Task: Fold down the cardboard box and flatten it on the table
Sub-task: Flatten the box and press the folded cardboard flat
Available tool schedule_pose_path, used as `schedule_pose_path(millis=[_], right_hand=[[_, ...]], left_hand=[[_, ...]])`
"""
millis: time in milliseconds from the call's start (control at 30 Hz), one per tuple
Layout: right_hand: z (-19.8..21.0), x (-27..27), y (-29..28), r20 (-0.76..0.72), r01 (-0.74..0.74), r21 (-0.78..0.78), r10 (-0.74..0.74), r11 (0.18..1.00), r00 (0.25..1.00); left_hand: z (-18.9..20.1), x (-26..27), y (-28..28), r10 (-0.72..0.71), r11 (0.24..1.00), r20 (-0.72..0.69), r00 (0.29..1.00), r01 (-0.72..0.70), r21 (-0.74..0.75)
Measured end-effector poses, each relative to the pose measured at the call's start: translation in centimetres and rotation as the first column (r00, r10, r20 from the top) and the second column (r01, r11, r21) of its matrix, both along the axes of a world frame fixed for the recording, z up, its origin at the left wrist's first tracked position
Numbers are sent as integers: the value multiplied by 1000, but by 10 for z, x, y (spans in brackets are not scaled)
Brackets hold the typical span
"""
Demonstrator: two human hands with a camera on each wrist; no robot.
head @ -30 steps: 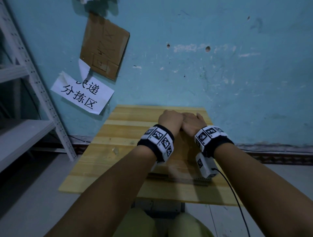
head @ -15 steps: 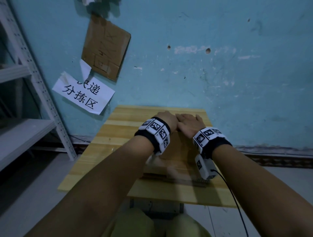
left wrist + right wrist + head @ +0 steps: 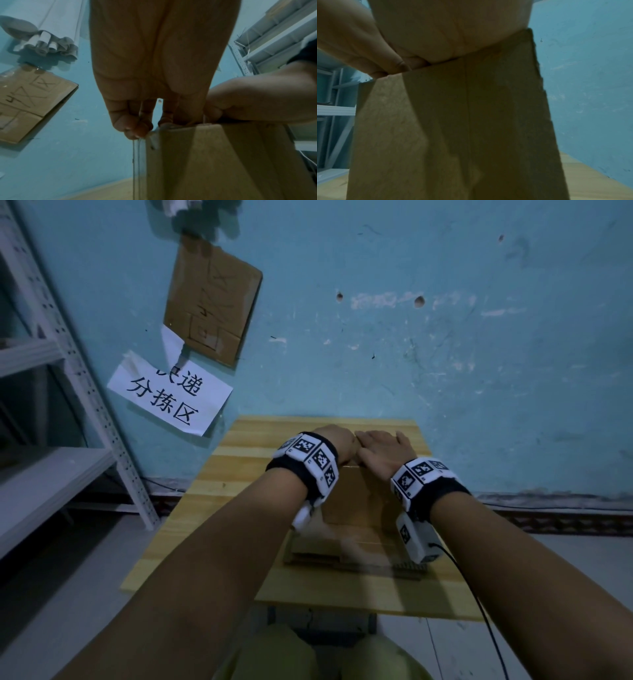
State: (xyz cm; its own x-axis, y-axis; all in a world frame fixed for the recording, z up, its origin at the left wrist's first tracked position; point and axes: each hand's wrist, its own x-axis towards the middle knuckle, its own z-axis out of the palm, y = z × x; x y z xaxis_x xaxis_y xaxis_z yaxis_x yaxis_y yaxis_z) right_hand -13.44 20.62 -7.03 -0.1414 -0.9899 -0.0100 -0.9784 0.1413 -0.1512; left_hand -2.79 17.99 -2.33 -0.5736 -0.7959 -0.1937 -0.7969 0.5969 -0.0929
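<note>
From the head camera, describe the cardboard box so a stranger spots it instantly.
Find the wooden table against the blue wall. The cardboard box lies on it under both hands; unlike the marked cardboard sheet stuck on the wall, it lies on the tabletop.

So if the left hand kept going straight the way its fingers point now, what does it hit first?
Most likely the blue wall. The left hand sits at the far edge of the cardboard box, fingers curled there and aimed across the table toward the wall. Depth is unclear, but nothing else shows between.
</note>
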Motion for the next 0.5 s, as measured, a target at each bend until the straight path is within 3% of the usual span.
schedule_pose_path(millis=[233, 400, 500], right_hand=[[1, 0, 0, 4, 0, 6, 0, 1000, 1000], [1, 0, 0, 3, 2, -17, -2, 1000, 1000], [1, 0, 0, 5, 6, -14, -6, 1000, 1000]], left_hand=[[-6, 8, -8, 39, 999, -164, 986, -33, 41], [-17, 25, -25, 87, 994, -456, 885, -50, 93], [-23, 29, -31, 38, 999, -526, 849, -27, 28]])
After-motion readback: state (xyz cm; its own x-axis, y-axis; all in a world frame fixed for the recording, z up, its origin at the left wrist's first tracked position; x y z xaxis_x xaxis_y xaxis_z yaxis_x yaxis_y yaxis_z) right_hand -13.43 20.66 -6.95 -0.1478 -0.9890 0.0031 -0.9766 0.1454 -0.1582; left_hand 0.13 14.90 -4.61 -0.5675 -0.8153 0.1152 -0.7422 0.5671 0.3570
